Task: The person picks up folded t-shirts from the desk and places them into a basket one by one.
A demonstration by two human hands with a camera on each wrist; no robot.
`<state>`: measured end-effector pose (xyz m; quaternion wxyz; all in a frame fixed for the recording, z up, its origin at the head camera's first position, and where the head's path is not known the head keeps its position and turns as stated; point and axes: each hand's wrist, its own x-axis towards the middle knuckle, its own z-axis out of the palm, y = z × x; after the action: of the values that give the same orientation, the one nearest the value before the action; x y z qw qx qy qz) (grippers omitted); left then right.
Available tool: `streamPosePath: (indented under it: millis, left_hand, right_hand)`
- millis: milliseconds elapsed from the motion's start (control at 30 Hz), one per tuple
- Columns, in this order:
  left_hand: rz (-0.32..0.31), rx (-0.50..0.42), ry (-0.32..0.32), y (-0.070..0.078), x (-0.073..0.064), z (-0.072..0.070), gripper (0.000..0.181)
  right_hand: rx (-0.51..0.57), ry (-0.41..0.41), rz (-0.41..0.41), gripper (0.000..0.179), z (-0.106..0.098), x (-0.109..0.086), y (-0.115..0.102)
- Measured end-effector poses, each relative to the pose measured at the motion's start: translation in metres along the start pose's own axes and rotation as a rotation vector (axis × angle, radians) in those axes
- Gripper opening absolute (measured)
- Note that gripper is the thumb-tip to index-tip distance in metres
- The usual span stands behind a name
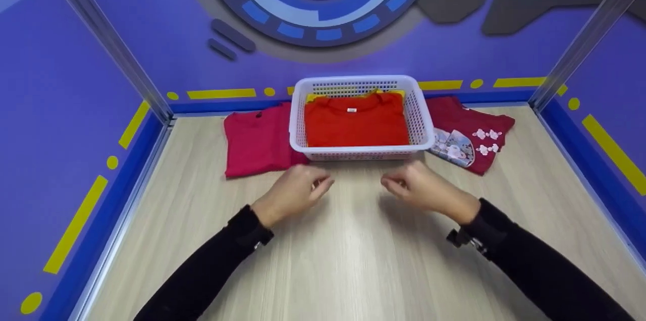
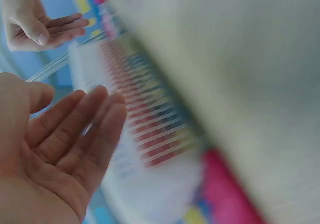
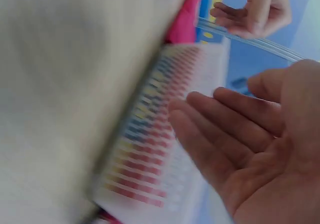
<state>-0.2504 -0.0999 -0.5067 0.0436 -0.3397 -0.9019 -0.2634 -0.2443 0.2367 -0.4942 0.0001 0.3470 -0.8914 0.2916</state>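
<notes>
My left hand [image 1: 295, 191] hovers over the table in front of the basket, nothing in its grasp; the left wrist view shows its fingers [image 2: 95, 129] loosely bent, palm visible. Facing it, my right hand [image 1: 421, 187] is likewise bare, its fingers [image 3: 215, 129] relaxed. Between and beyond them stands a white plastic basket [image 1: 363, 150] with slotted walls. Inside lies a folded orange-red shirt [image 1: 356, 124] with a small white neck label, over something yellow [image 1: 315, 97]. Neither hand touches the basket in the head view.
A folded crimson garment [image 1: 257, 142] lies left of the basket, partly behind its edge. To the right is a dark red garment [image 1: 479, 134] with white flowers and a printed picture. Blue-purple panels [image 1: 146, 33] wall the wooden table [image 1: 343, 260] at the back and sides.
</notes>
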Motion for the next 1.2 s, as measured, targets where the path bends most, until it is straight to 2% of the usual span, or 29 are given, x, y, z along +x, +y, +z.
streamPosePath:
  millis: [100,167,267,433,500,533,633,700,767,967,1200]
  left_hand:
    - [-0.077,0.039,-0.018,-0.019,-0.017,0.015,0.02]
    - [-0.144,0.065,-0.008,-0.032,-0.022,0.015,0.02]
    - [-0.23,0.09,0.035,-0.049,-0.018,0.002,0.023]
    - [-0.319,0.125,0.111,-0.088,0.003,-0.03,0.033]
    - [-0.38,0.164,0.065,-0.106,0.008,-0.039,0.043]
    - [-0.42,0.183,0.01,-0.113,0.008,-0.042,0.049]
    - [-0.515,0.229,-0.207,-0.127,0.006,-0.046,0.066]
    - [-0.544,0.247,-0.322,-0.13,0.003,-0.046,0.071]
    - [-0.555,0.257,-0.372,-0.131,0.0,-0.047,0.072]
    - [-0.557,0.294,-0.393,-0.12,-0.006,-0.049,0.075]
    - [-0.48,0.349,-0.386,-0.1,-0.021,-0.047,0.073]
  right_hand:
    - [0.015,-0.032,0.032,0.016,0.02,-0.013,0.009]
    - [0.016,-0.03,0.054,0.015,0.028,-0.019,0.012]
    - [0.013,-0.016,0.086,0.016,0.031,-0.023,0.012]
    - [-0.007,0.026,0.093,0.014,0.031,-0.023,0.008]
    - [-0.01,0.039,0.086,0.014,0.034,-0.022,0.007]
    - [-0.011,0.041,0.085,0.015,0.036,-0.022,0.007]
    - [-0.002,0.032,0.095,0.016,0.042,-0.023,0.005]
    - [0.006,0.019,0.109,0.018,0.045,-0.024,0.004]
    - [0.013,0.005,0.115,0.019,0.046,-0.023,0.003]
    - [0.015,-0.006,0.128,0.02,0.046,-0.021,0.001]
    - [-0.01,0.001,0.159,0.017,0.049,-0.024,0.002]
